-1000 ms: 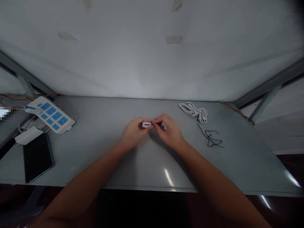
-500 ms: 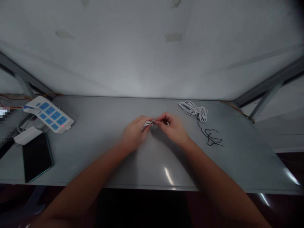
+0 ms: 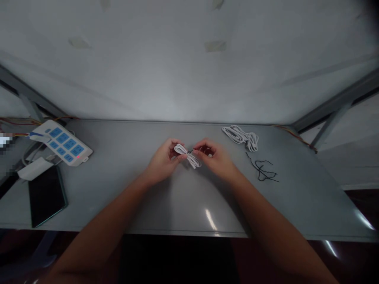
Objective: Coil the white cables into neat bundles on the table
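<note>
A coiled white cable with a black twist tie around its middle is held over the grey table. My left hand pinches the coil's left part between thumb and fingers. The fingertips of my right hand are closed on the end of the twist tie, at the coil's right. To the right, more white cable lies in loose loops near the back edge. Several loose black twist ties lie in a tangle in front of it.
At the left stands a white power strip with blue sockets and a red light. A white adapter and a dark tablet are in front of it. A pale wall rises behind the table.
The white coil has turned and now shows below and between my hands, where before it was mostly hidden by my fingers. My left hand has shifted slightly left.
</note>
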The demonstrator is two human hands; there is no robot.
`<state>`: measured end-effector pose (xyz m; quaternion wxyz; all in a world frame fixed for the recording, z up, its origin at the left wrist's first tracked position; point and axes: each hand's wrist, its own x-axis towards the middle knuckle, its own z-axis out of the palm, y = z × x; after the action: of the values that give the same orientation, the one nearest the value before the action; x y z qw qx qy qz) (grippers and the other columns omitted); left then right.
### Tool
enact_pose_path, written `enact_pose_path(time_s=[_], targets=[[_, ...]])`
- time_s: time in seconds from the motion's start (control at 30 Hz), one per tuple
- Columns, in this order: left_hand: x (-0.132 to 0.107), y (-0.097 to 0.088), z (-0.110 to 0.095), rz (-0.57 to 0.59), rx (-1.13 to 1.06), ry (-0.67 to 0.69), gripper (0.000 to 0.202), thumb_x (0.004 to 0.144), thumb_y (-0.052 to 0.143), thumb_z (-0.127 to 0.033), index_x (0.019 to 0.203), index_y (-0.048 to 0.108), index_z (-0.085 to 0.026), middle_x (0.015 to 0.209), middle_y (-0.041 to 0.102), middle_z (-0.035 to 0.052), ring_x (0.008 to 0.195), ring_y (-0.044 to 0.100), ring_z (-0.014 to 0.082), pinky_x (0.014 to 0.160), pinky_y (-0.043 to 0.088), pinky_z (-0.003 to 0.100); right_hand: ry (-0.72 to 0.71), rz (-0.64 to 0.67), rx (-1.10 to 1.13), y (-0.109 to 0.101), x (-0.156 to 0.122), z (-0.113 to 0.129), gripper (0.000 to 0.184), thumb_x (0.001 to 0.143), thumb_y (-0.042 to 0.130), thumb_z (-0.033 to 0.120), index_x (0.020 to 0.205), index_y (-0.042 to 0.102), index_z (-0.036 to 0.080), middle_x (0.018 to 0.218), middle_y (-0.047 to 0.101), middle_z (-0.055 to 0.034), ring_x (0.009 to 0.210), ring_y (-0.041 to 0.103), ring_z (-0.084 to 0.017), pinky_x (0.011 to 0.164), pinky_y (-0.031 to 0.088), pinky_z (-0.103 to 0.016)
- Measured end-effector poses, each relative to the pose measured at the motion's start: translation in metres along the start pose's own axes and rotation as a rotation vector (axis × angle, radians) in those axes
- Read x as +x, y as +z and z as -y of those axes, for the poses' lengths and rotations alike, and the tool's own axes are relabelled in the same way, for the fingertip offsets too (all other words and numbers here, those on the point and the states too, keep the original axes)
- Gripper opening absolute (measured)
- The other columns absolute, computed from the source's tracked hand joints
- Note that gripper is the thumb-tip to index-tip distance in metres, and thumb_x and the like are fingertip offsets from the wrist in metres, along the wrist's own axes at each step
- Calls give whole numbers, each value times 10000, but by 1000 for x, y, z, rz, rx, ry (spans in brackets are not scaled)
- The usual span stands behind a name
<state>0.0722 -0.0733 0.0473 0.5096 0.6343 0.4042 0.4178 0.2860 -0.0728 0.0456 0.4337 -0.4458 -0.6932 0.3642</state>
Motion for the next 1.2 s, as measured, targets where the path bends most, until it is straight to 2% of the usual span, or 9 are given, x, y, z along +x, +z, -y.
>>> enact_pose_path(time_s=[0.1,0.2,0.27,0.47,0.67,0.9,1.07,1.2], targets=[[1,-2,1,22,-94,-67,403,828,790,-378,1111,576,-186,991,672,49,931,657,182,878,531,336,-210,-11,-169,2,-2,5,139,949,648,252,1052,740,238,990,717,-65,889,645,-204,710,522,-338],[2,-5,3,50,-110,-136,475,799,818,-417,1143,599,-172,980,666,50,917,658,180,869,534,333,-354,10,-269,2,-2,6,131,969,635,219,998,758,252,999,741,-63,940,644,-226,833,528,-400],[2,-7,3,82,-128,-173,493,798,819,-421,1168,616,-167,992,673,53,925,662,181,873,536,335,-395,17,-295,1,-1,5,125,974,635,210,944,751,248,965,748,-54,914,643,-224,847,523,-403],[3,-11,3,200,-187,-252,531,829,792,-428,1279,663,-179,1060,712,81,952,672,196,876,540,344,-339,114,-283,3,-5,4,126,996,589,201,930,693,228,892,704,-40,853,645,-197,784,513,-347],[4,-12,8,248,-261,-263,559,839,788,-439,1330,672,-196,1083,726,83,939,660,197,832,516,330,-322,167,-268,7,-8,10,116,1013,531,190,983,637,227,963,700,-50,876,654,-189,772,505,-322],[5,-8,10,229,-346,-295,649,804,823,-483,1356,656,-187,1032,719,90,912,674,202,795,527,327,-298,148,-365,13,-12,10,78,990,522,196,945,576,228,906,642,-42,757,615,-173,693,495,-301],[1,4,7,168,-482,-379,556,848,787,-473,1327,637,-235,1058,704,73,920,680,187,775,548,306,-315,87,-400,14,-12,7,72,985,526,201,933,572,219,874,632,-36,723,607,-163,682,499,-296],[-6,16,4,251,-570,-453,502,876,727,-553,1244,596,-238,957,681,62,803,684,192,686,545,323,-316,17,-478,14,-10,1,63,969,540,196,929,586,214,885,646,-46,722,620,-159,671,504,-285]])
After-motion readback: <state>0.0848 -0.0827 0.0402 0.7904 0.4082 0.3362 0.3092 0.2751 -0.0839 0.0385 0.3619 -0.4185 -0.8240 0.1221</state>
